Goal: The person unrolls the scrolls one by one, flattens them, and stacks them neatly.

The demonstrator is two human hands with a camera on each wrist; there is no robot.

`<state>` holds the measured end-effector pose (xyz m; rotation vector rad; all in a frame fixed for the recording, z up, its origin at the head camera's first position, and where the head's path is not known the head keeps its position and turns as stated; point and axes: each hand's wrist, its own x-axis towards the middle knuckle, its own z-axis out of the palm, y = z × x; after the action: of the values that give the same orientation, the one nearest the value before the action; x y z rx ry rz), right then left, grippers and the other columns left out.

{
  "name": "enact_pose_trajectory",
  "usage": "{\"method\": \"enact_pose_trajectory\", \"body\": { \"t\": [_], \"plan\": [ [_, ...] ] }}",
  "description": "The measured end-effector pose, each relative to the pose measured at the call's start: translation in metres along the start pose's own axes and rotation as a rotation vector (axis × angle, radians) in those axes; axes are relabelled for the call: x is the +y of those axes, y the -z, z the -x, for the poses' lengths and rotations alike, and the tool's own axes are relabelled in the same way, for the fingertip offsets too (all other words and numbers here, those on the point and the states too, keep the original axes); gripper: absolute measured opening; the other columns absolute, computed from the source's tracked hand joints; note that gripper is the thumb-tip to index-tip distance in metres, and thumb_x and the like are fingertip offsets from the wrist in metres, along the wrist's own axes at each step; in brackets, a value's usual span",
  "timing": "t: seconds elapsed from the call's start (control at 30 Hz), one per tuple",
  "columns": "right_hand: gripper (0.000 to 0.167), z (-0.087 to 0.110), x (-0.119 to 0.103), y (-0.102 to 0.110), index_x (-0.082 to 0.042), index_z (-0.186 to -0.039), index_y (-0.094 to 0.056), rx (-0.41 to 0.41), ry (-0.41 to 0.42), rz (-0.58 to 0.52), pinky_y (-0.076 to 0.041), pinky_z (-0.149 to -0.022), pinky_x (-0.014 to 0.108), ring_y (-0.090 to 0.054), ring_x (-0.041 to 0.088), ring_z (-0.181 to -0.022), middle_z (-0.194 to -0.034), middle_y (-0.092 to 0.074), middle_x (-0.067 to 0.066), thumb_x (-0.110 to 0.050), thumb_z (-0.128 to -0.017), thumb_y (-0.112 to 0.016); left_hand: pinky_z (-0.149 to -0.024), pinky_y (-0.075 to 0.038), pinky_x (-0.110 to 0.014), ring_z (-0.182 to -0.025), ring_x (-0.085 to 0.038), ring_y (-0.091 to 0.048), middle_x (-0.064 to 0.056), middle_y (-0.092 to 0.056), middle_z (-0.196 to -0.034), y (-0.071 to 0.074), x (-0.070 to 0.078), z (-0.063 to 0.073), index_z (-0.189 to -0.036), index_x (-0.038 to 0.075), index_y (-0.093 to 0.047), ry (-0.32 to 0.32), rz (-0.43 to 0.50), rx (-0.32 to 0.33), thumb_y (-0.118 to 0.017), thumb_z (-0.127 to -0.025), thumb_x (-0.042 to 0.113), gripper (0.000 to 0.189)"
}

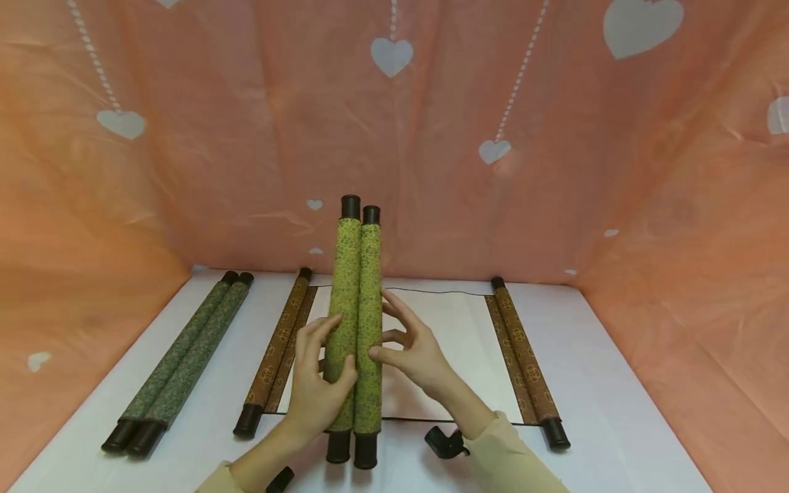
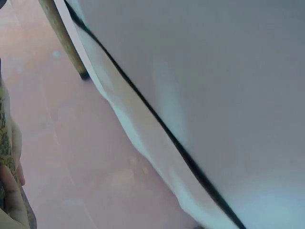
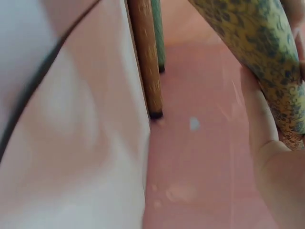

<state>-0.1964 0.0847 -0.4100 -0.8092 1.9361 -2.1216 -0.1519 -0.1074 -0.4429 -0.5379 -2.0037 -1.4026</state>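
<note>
A yellow-green scroll [image 1: 348,274] with a leafy pattern and dark end knobs stands upright above the table, rolled in from both ends into two rolls side by side. My left hand [image 1: 317,380] grips its left roll, thumb in front and fingers along the outer side. From the other side, my right hand [image 1: 419,352] holds the right roll between thumb and fingers. Behind it a brown patterned scroll [image 1: 524,342] lies spread out, its white sheet [image 1: 450,342] showing between two rollers. In the right wrist view the yellow scroll [image 3: 267,57] crosses the upper right corner, fingers against it.
A dark green scroll [image 1: 191,356], rolled from both ends, lies on the white table [image 1: 616,397] at the left. Black objects [image 1: 445,443] sit near both wrists. Pink cloth walls [image 1: 431,171] with pale hearts enclose the table at the back and sides.
</note>
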Motion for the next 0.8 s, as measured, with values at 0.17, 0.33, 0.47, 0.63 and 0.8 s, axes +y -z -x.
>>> {"method": "enact_pose_trajectory", "body": {
  "t": [0.17,0.33,0.47,0.63,0.8],
  "plan": [
    [0.096,0.017,-0.008,0.022,-0.032,-0.167,-0.022,0.043,-0.026,0.056,-0.059,-0.079,0.032,-0.062,0.025,-0.113,-0.168,-0.025,0.016,-0.004,-0.093,-0.077,-0.075,-0.058,-0.030,-0.115,-0.020,-0.049,-0.021,-0.034,-0.153,-0.022,0.005,0.002,-0.160,0.011,-0.038,-0.055,0.054,-0.116,-0.068,-0.088,-0.009,0.080],
    [0.100,0.033,-0.006,0.033,-0.038,-0.167,-0.021,0.087,-0.052,0.110,-0.058,-0.077,0.032,-0.060,0.030,-0.114,-0.167,-0.025,0.015,0.000,-0.092,-0.075,-0.082,-0.058,-0.034,-0.126,-0.030,-0.051,-0.018,-0.028,-0.161,-0.031,0.012,-0.004,-0.166,0.016,-0.025,-0.016,0.075,-0.259,-0.071,-0.091,-0.005,0.091],
    [0.102,0.040,-0.003,0.036,-0.041,-0.166,-0.020,0.075,-0.053,0.119,-0.059,-0.078,0.034,-0.061,0.032,-0.114,-0.167,-0.023,0.015,0.001,-0.092,-0.075,-0.087,-0.056,-0.038,-0.128,-0.032,-0.051,-0.017,-0.033,-0.158,-0.037,0.014,-0.014,-0.167,0.019,-0.023,0.012,0.068,-0.269,-0.071,-0.093,-0.002,0.091],
    [0.099,0.043,-0.001,0.033,-0.039,-0.166,-0.023,0.101,-0.045,0.135,-0.060,-0.081,0.037,-0.066,0.027,-0.111,-0.165,-0.025,0.015,-0.002,-0.092,-0.077,-0.084,-0.058,-0.039,-0.121,-0.032,-0.056,-0.016,-0.043,-0.152,-0.041,0.013,-0.024,-0.166,0.020,-0.027,0.091,0.113,-0.232,-0.072,-0.096,0.001,0.086],
    [0.094,0.041,0.004,0.028,-0.033,-0.165,-0.031,0.189,-0.046,0.156,-0.060,-0.082,0.036,-0.068,0.023,-0.106,-0.156,-0.037,0.019,-0.005,-0.090,-0.081,-0.081,-0.059,-0.034,-0.117,-0.033,-0.058,-0.015,-0.047,-0.149,-0.041,0.011,-0.023,-0.165,0.023,-0.030,0.192,0.156,-0.227,-0.075,-0.096,0.009,0.084]
  ]
}}
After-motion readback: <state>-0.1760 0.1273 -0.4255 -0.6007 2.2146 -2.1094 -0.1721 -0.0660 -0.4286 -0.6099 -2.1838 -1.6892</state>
